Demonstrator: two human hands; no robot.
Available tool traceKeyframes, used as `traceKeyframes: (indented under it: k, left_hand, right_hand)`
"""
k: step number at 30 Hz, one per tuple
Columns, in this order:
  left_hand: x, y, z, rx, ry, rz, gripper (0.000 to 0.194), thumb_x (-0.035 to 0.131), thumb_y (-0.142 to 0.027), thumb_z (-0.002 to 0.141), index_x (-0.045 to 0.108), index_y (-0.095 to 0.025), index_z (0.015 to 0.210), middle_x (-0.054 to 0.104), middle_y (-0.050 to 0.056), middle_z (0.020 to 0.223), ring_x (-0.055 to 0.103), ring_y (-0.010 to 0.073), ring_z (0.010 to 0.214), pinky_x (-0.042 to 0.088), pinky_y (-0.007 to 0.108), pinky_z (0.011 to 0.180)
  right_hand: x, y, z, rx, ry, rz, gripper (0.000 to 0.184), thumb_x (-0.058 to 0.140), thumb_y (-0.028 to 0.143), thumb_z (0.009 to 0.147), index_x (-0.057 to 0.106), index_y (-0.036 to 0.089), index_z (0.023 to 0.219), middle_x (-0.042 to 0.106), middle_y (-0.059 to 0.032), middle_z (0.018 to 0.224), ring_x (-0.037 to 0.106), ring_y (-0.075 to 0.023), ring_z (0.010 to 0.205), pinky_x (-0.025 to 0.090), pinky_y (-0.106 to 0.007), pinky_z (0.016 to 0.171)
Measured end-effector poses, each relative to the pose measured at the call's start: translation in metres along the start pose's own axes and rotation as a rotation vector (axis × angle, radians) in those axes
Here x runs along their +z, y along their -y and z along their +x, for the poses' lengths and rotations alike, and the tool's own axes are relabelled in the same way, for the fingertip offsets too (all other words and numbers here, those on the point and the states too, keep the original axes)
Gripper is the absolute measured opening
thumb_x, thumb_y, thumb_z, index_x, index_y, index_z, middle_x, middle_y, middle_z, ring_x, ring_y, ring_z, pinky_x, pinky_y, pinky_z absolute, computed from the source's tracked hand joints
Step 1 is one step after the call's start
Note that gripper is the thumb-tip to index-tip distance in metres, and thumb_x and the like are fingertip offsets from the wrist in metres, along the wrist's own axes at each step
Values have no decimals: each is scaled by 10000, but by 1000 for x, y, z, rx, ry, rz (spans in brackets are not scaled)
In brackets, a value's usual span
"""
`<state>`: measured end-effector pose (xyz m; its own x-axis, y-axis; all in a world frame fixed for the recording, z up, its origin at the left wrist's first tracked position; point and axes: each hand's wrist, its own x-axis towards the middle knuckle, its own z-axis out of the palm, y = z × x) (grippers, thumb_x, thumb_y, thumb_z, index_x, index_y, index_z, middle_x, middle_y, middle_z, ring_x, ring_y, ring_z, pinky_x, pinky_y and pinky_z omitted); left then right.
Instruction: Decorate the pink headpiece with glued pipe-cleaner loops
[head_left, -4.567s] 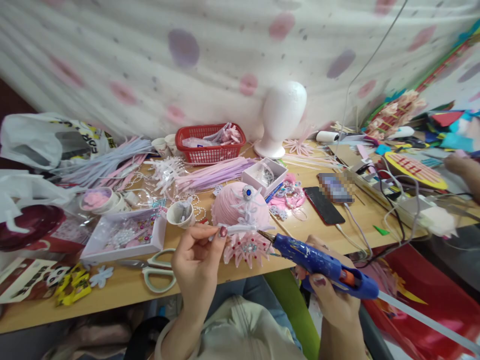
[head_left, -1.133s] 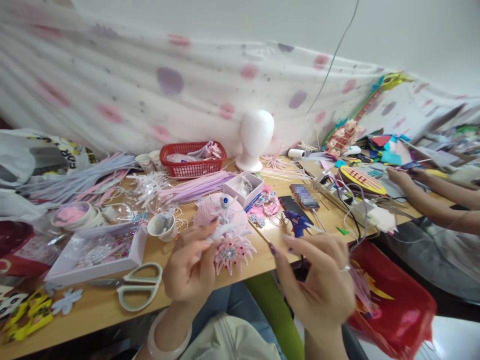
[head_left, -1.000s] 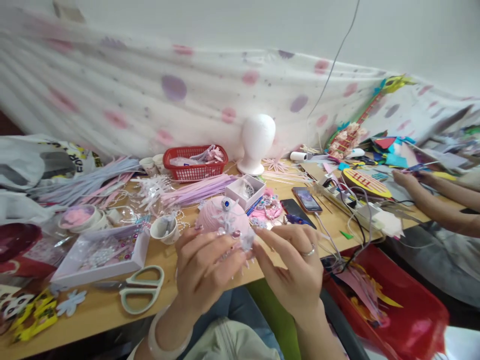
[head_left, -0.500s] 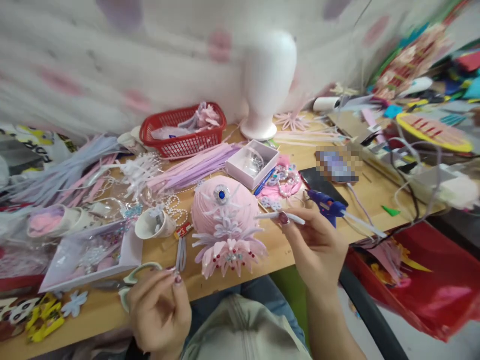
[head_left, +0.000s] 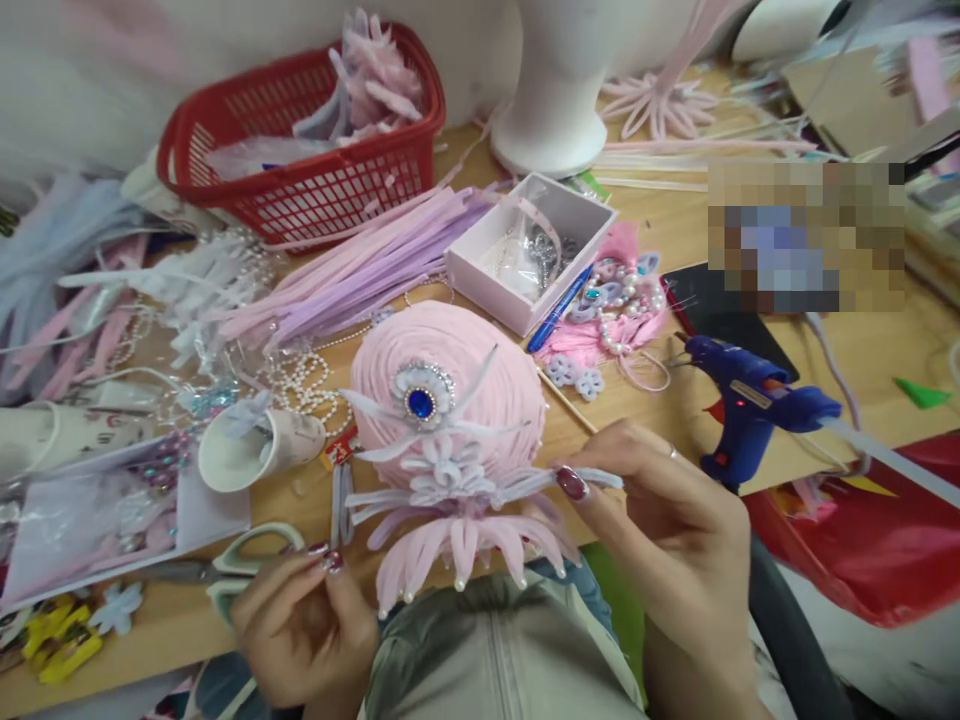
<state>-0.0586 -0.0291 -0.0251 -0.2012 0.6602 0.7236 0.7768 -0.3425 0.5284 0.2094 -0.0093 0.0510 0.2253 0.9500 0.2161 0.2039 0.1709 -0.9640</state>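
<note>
A pink yarn-wrapped headpiece (head_left: 450, 345) sits at the table's front edge, with a blue gem in a silvery setting (head_left: 421, 402), pale lilac pipe-cleaner flowers (head_left: 442, 470) and pink petals tipped with pearls (head_left: 465, 550). My right hand (head_left: 667, 530) is closed, thumb and fingers pinching a pale grey pipe-cleaner piece (head_left: 604, 479) at the headpiece's right side; whether it touches is unclear. Left of the headpiece, my left hand (head_left: 304, 620) pinches the lower end of a grey folded pipe cleaner (head_left: 342, 505). Green-handled scissors (head_left: 259, 545) lie partly behind this hand.
A blue glue gun (head_left: 750, 400) stands right of my right hand. Behind the headpiece are a white box (head_left: 480, 280), pipe-cleaner bundles (head_left: 352, 270), a red basket (head_left: 300, 190) and a white mannequin stand (head_left: 551, 130). A paper cup (head_left: 232, 450) lies left.
The view has come closer and tilted down. The headpiece has tipped, showing its petals more from above. The right hand's pipe-cleaner piece sits lower against its side; both hands keep their pinch.
</note>
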Motion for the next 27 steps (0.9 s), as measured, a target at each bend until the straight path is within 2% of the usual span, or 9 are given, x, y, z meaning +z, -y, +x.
traceKeyframes:
  k: [5, 10, 17, 23, 27]
  left_hand:
    - [1, -4, 7, 42, 59, -8, 184, 700, -56, 671, 620, -172, 791, 601, 2, 809, 623, 150, 722, 530, 301, 666]
    - [0, -6, 9, 5, 100, -24, 172, 712, -120, 683, 622, -203, 804, 603, 2, 803, 608, 166, 735, 525, 331, 681]
    - [-3, -1, 7, -21, 156, -17, 275, 714, 16, 647, 646, -205, 796, 627, 11, 804, 633, 156, 703, 534, 332, 678]
    - [-5, -2, 8, -70, 202, 4, 180, 681, -111, 708, 636, -269, 781, 624, 23, 770, 617, 205, 674, 516, 391, 654]
    - [-4, -4, 10, -110, 210, -1, 125, 639, -179, 764, 618, -302, 765, 613, 24, 732, 601, 220, 643, 498, 401, 633]
  right_hand:
    - [1, -3, -1, -10, 48, -36, 240, 674, 61, 880, 744, 258, 997, 676, 0, 846, 594, -158, 785, 440, -307, 683]
    - [2, -5, -1, -61, 67, -89, 307, 660, 33, 864, 743, 262, 1050, 648, -1, 875, 583, -156, 792, 435, -315, 687]
    - [1, -5, 5, -216, 98, -261, 282, 660, 32, 841, 737, 221, 1036, 545, -5, 856, 545, -150, 785, 423, -319, 650]
    - [-4, -3, 11, -382, 170, -416, 305, 639, -18, 810, 714, 188, 1021, 539, -24, 917, 560, -161, 828, 441, -348, 688]
    - [-6, -1, 15, -423, 197, -471, 293, 628, -21, 814, 704, 180, 1012, 533, -38, 974, 550, -171, 878, 440, -365, 733]
